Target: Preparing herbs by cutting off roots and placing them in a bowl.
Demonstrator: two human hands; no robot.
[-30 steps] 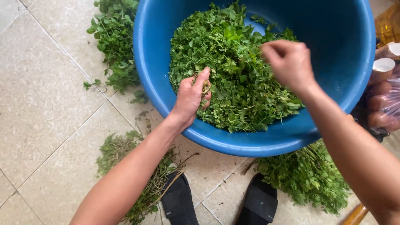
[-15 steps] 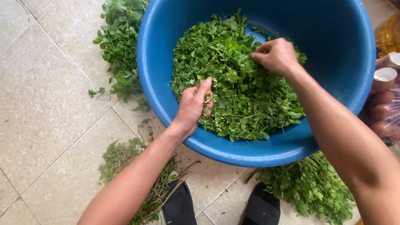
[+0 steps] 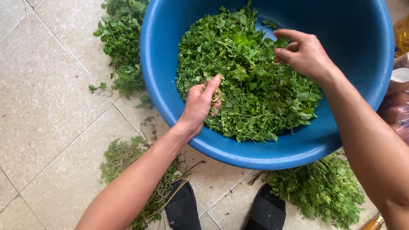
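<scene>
Beige stone-look floor tiles [image 3: 47, 110] across the left and bottom of the frame. Filling the upper right, a big blue plastic basin [image 3: 375, 76], heaped in the middle with picked green leaves [image 3: 251, 89]. Loose leafy bunches on the tiles: upper left [image 3: 123, 47], lower right [image 3: 324, 187], and a stemmy, rooty pile [image 3: 136, 170] at lower centre. Two black sandals [image 3: 183, 208] along the bottom edge. Left hand [image 3: 200, 104] over the basin's near rim, fingers clenched on a small sprig. Right hand [image 3: 304, 53] upper right, fingertips pinching into the leaves.
</scene>
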